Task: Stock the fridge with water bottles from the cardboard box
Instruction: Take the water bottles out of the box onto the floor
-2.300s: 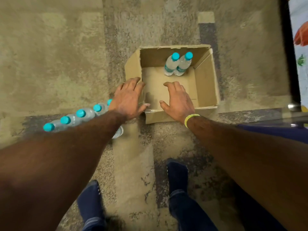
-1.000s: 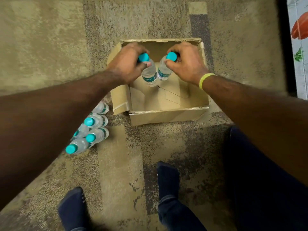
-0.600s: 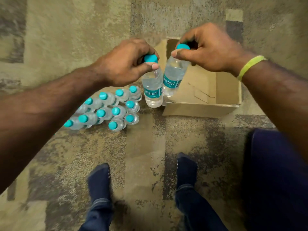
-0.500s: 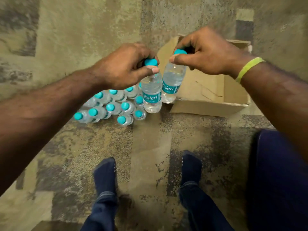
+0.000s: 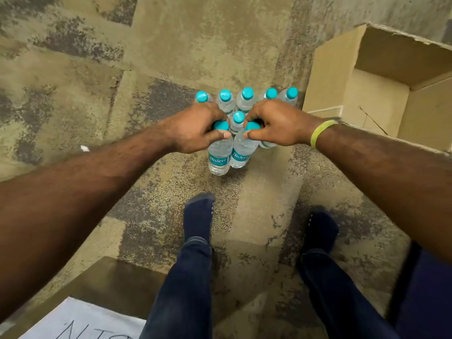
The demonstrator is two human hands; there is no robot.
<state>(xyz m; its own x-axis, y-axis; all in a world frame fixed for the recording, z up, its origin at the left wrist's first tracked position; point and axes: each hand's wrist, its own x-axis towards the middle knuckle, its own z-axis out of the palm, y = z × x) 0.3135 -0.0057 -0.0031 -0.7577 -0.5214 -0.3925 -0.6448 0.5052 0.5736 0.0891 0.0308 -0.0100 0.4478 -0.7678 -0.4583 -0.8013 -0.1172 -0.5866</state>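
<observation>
One mottled olive-and-grey carpet floor (image 5: 73,94) carries an open brown cardboard box (image 5: 329,77); just left of the box stands a cluster of clear plastic water bottles with teal caps (image 5: 245,100). Nearer than the cluster, the left hand (image 5: 195,128) pinches the cap of one labelled bottle (image 5: 219,159). The right hand (image 5: 276,123), wearing a yellow-green wristband (image 5: 320,132), pinches the cap of a second labelled bottle (image 5: 241,152); both are upright and touching.

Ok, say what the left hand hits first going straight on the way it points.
Probably the standing clear plastic bottle with teal cap, just ahead of the left hand; the right hand lies beyond. Depth is uncertain.
</observation>
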